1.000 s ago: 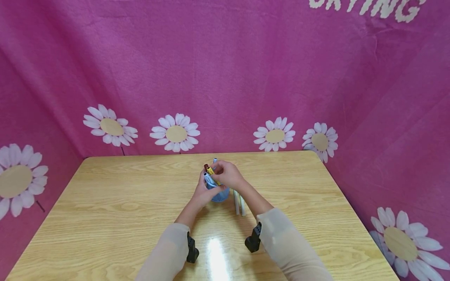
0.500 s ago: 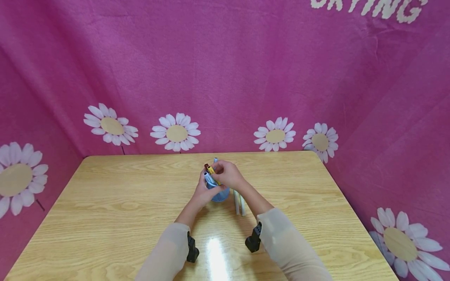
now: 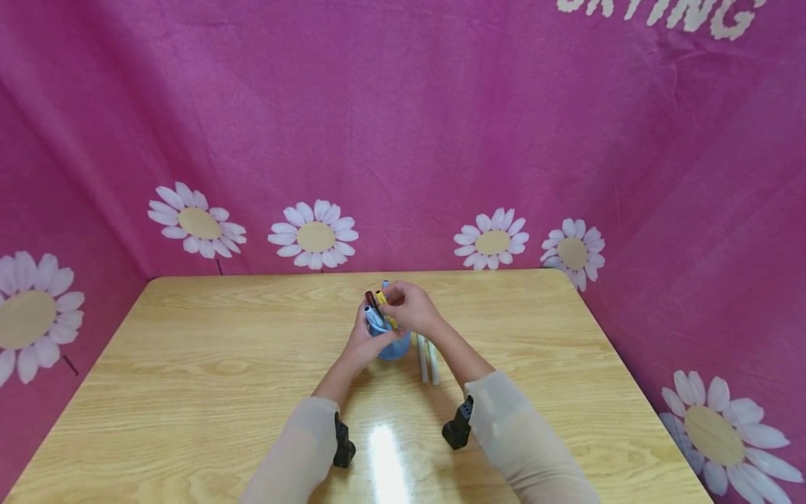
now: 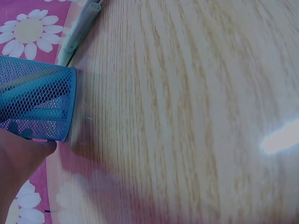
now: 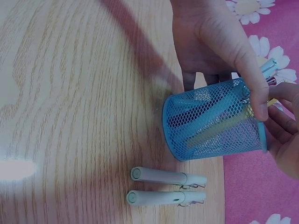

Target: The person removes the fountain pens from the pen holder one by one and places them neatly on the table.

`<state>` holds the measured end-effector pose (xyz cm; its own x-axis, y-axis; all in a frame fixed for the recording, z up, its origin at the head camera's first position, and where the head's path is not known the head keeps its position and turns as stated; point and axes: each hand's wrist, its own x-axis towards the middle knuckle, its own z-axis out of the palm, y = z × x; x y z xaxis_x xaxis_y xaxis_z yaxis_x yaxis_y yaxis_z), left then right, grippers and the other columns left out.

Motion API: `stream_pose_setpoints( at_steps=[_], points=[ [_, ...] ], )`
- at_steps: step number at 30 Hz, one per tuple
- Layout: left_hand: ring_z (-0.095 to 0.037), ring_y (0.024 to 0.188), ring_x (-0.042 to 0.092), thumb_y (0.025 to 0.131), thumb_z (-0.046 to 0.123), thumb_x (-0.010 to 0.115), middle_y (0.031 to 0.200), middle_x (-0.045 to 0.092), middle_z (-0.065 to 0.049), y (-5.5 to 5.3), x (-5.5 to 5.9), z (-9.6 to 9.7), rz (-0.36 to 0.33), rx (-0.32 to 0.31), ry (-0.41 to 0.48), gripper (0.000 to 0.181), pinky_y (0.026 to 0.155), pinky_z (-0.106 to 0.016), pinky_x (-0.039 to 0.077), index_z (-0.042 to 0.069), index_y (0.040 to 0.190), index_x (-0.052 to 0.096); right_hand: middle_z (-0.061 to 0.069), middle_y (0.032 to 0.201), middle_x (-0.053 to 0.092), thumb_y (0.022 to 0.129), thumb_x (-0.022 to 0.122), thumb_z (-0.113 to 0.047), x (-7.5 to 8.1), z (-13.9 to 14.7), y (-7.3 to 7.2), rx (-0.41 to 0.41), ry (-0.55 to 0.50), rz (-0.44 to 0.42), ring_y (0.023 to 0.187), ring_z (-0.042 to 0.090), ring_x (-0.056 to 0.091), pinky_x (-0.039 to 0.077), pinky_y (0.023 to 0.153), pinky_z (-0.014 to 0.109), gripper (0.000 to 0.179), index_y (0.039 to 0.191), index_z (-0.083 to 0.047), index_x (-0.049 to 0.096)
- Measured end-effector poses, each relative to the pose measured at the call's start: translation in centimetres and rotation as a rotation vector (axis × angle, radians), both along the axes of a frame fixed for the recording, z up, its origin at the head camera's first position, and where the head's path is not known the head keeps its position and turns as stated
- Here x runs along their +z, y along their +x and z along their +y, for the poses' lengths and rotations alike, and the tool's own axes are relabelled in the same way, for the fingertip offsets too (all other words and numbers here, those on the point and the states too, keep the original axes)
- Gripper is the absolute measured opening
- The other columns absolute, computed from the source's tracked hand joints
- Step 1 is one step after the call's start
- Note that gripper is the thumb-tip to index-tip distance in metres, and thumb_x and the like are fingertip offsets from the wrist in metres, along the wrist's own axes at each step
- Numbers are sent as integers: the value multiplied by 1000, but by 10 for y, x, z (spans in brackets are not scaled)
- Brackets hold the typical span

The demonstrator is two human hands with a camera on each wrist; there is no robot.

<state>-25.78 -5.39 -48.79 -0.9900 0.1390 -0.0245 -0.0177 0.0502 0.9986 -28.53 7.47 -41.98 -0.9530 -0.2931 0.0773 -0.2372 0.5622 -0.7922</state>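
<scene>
My left hand [image 3: 364, 346] grips a blue mesh pen cup [image 5: 212, 121], its thumb lying along the side near the rim. In the head view my right hand [image 3: 414, 309] is over the mouth of the cup and pinches a yellow pen [image 3: 380, 297] that stands in it. Beside that pen a dark red pen [image 3: 369, 297] and a light blue pen [image 3: 372, 316] stick out. Another blue pen [image 3: 385, 284] shows behind the right fingers. Through the mesh in the right wrist view several pens lean inside; the right palm is partly cut off there.
Two pale pens with clips, one [image 5: 159, 176] and the other [image 5: 154, 198], lie side by side on the wooden table [image 3: 220, 378], right of the cup. A pink cloth [image 3: 403, 140] with daisies hangs behind the table's back edge. Glare marks the near tabletop.
My right hand has shifted slightly, and the yellow pen between its fingers has moved up and to the right, away from the light blue pen. The left hand keeps its hold on the cup.
</scene>
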Motion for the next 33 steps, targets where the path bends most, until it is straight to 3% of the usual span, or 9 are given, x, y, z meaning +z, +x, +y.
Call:
stream_pose_setpoints(
  at_steps=[15, 24, 27, 33],
  points=[
    [-29, 136, 32, 74, 26, 78, 147, 34, -12, -2, -1, 0, -9, 38, -33, 99, 113, -50, 25, 21, 149, 13, 16, 88, 67, 82, 70, -9, 8, 10, -4, -105, -155, 37, 80, 22, 63, 51, 67, 22, 28, 107, 2, 63],
    [-28, 139, 28, 75, 28, 78, 149, 32, -10, 2, 2, 1, -22, 25, -40, 101, 115, -50, 21, 18, 150, 11, 18, 88, 66, 82, 68, -6, 19, 16, -6, -184, -351, -3, 66, 7, 57, 51, 58, 19, 29, 109, 3, 62],
    [-29, 140, 26, 76, 26, 78, 150, 31, -11, 4, 8, 0, -33, 17, -31, 101, 115, -51, 20, 18, 150, 10, 16, 87, 66, 83, 68, -7, 23, 16, -6, -197, -380, -1, 66, 5, 57, 54, 61, 23, 28, 108, 3, 63],
    [-31, 140, 26, 78, 19, 75, 150, 31, -15, 17, 30, -1, -40, 3, -47, 96, 115, -51, 20, 14, 150, 11, 11, 86, 65, 83, 68, -7, 30, 18, -7, -236, -439, -20, 69, 5, 58, 56, 76, 45, 27, 108, 3, 63]
  ],
)
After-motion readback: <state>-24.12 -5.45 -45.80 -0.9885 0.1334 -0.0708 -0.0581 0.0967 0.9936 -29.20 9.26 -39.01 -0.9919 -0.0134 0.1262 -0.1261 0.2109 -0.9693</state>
